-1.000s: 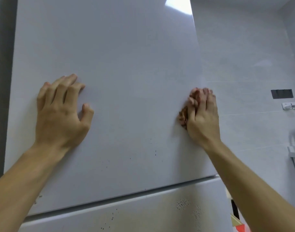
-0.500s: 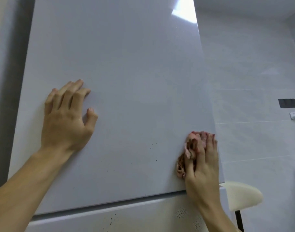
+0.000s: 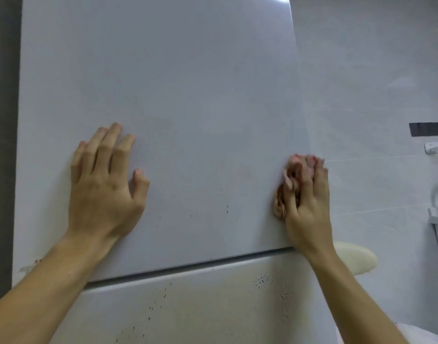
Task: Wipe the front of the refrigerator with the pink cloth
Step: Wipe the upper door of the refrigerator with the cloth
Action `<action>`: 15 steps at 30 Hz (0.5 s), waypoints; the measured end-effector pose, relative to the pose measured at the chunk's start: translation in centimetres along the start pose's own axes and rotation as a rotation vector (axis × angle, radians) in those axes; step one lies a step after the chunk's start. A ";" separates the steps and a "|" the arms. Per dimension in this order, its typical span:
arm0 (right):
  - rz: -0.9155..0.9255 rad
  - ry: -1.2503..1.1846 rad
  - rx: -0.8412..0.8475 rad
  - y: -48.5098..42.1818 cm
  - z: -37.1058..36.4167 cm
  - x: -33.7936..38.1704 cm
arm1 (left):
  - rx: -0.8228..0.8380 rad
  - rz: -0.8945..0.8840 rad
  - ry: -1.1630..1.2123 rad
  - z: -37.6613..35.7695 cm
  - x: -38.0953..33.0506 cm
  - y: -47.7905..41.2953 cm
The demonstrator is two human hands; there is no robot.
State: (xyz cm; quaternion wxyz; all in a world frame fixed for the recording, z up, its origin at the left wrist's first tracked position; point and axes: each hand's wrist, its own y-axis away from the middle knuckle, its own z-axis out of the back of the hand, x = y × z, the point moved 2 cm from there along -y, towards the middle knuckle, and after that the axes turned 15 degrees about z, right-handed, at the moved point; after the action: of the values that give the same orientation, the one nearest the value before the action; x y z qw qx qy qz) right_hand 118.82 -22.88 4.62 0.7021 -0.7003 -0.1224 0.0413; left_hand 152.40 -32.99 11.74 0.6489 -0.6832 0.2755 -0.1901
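Observation:
The refrigerator's pale grey upper door fills the view, with small dark specks low on it. My right hand presses the bunched pink cloth against the door's right edge, a little above the gap to the lower door. Cloth bulges out between and to the left of my fingers, which grip it. My left hand lies flat on the door at the left, fingers straight and spread, holding nothing.
The lower door carries clusters of dark spots. A tiled wall stands to the right with a dark socket plate and a white hook. A cream rounded object sits behind my right wrist. A dark gap runs along the left.
My right hand slid the cloth down the door's right edge toward the gap, then came slightly back up. My left hand stayed flat in the same spot.

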 end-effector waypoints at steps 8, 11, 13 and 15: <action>0.021 0.084 0.000 2.4 -0.8 0.1 | -0.024 0.005 -0.040 -0.3 -0.2 0.2; 0.031 0.096 -0.023 -2.8 -1.0 0.6 | -0.029 0.004 -0.050 -0.3 -0.1 0.2; 0.012 0.083 -0.020 -4.5 -1.1 0.9 | -0.027 0.006 -0.046 -0.3 -0.1 0.3; 0.005 0.059 -0.007 -4.0 -1.1 1.0 | -0.018 0.016 -0.038 -0.1 -0.1 0.2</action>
State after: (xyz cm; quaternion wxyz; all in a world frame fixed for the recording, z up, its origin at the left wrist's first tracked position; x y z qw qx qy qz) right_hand 119.59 -23.83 8.72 0.7029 -0.7039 -0.0999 0.0220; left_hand 152.18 -33.00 11.55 0.6494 -0.6902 0.2704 -0.1695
